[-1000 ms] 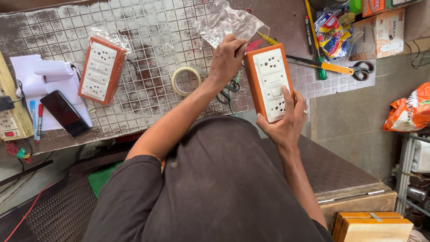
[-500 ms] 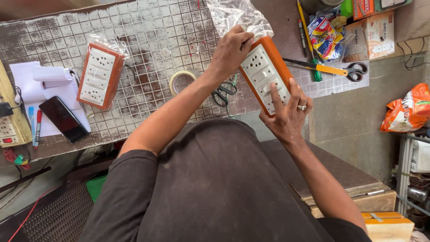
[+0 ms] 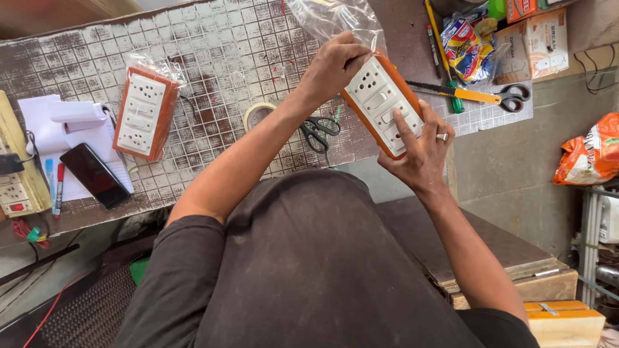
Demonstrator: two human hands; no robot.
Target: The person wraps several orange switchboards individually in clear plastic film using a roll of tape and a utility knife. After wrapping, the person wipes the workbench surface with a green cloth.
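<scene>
I hold an orange switch-and-socket board (image 3: 382,103) with a white face tilted above the table's right part. My left hand (image 3: 332,67) grips its top end, where a clear plastic bag (image 3: 335,19) hangs off it. My right hand (image 3: 420,151), with a ring on one finger, holds the lower end, its fingers pressing on the white face. A second orange board (image 3: 143,115), wrapped in clear plastic, lies flat on the tiled table (image 3: 213,58) to the left.
Tape roll (image 3: 258,115) and black scissors (image 3: 317,131) lie under my left arm. A phone (image 3: 95,175), pens and paper (image 3: 61,138) sit at left. A handsaw (image 3: 451,93), more scissors (image 3: 512,96) and boxes (image 3: 538,42) are at right. An orange bag (image 3: 590,151) lies beyond.
Both hands lifted the board up and tilted it leftward. My left hand has shifted onto its top end at the bag, and my right fingers moved onto the white face.
</scene>
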